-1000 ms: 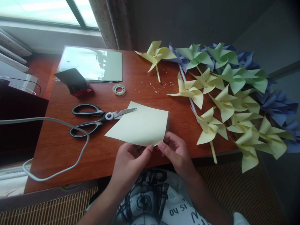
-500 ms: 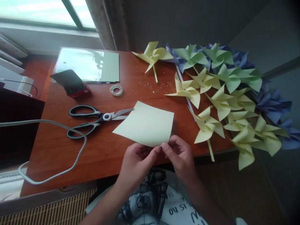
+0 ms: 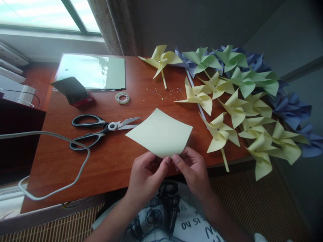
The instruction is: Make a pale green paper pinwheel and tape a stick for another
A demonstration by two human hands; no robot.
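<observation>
Pinching the near corner of a pale yellow paper square [image 3: 160, 132] between our 2 hands.

We grip that corner with the thumb and fingers of our left hand [image 3: 145, 174] and of our right hand [image 3: 193, 169], and the fingertips of the 2 hands meet there. The square sits turned like a diamond over the near middle of the wooden table [image 3: 113, 171]; we cannot tell whether its far corner rests on the wood. Black-handled scissors [image 3: 101, 129] lie just left of it, blades pointing right at its left corner. Farther off sit a tape roll [image 3: 122, 98], a dark box [image 3: 73, 90] and a stack of green sheets [image 3: 93, 72]. Paper pinwheels [image 3: 234, 107] in yellow, green and blue crowd the right side, well apart from our hands. A grey cable [image 3: 80, 168] loops across the near left of the table.
</observation>
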